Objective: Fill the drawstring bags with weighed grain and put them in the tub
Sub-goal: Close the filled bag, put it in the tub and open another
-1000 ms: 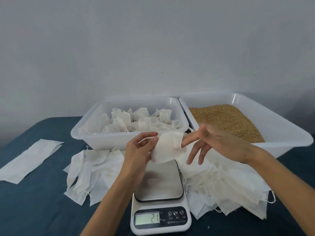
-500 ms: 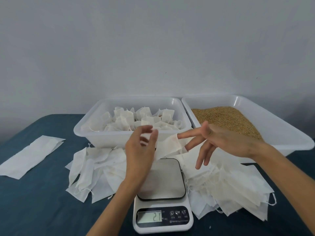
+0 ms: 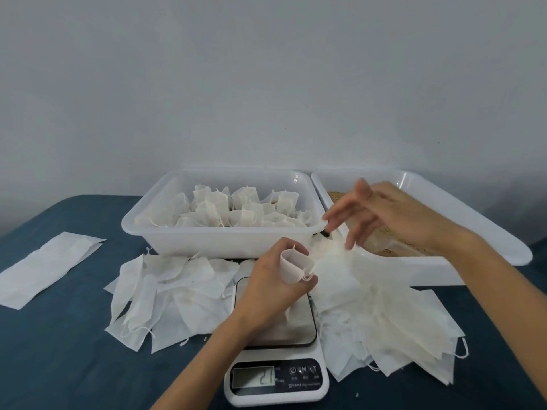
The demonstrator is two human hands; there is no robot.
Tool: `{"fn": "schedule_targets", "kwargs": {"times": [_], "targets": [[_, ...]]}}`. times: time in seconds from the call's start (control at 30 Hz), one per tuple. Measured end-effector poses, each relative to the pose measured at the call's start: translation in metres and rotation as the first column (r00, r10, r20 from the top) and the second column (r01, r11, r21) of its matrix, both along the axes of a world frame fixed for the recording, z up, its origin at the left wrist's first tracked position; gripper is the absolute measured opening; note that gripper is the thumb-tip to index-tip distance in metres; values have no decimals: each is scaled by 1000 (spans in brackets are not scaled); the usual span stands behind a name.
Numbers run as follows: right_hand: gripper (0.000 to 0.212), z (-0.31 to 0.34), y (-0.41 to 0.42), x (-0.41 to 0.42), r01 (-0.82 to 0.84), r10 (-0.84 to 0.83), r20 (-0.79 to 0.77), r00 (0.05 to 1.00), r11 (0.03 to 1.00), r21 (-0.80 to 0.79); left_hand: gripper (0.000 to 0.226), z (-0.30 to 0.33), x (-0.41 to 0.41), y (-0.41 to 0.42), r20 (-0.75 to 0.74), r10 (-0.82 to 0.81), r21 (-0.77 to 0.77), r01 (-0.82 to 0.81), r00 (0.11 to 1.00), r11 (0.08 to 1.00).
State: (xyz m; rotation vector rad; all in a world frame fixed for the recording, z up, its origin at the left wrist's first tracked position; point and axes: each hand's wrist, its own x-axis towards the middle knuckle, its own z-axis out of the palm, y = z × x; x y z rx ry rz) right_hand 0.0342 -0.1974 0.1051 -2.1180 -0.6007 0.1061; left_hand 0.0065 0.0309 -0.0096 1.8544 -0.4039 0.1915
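My left hand (image 3: 276,284) grips a small white drawstring bag (image 3: 294,263) with its mouth held open, just above the steel platform of the digital scale (image 3: 276,377), whose display reads 21. My right hand (image 3: 390,213) hovers with fingers spread over the near left corner of the grain tub (image 3: 473,220). It holds nothing. Tan grain (image 3: 336,195) shows behind and below it. The left tub (image 3: 225,241) holds several filled white bags.
Empty flat bags lie in two heaps: one left of the scale (image 3: 168,297), one right of it (image 3: 393,315). A long white wrapper (image 3: 47,267) lies at the far left on the dark blue cloth. A grey wall stands behind the tubs.
My left hand has taken the bag alone and lowered it over the scale, mouth open. My right hand let go of it and moved right and back, over the grain tub.
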Motion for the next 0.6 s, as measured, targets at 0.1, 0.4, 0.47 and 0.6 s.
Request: {"fn": "schedule_targets", "kwargs": {"times": [0.1,0.4,0.47,0.6], "targets": [[32,-18,-47,33,371,-336,206,919,913,-167,33,-1,2,1,-99,-38,-154,22,994,988],[42,-80,-97,82,410,-446,208,870,421,-809,40,-4,8,-1,-185,-46,-250,-2,982,968],[33,-84,-94,85,414,-424,249,870,357,-838,41,-6,8,0,-184,-52,-251,5,981,968],[18,-80,-98,86,362,-438,191,879,351,-863,38,-8,10,2,-170,-48,-252,3,984,968]]}}
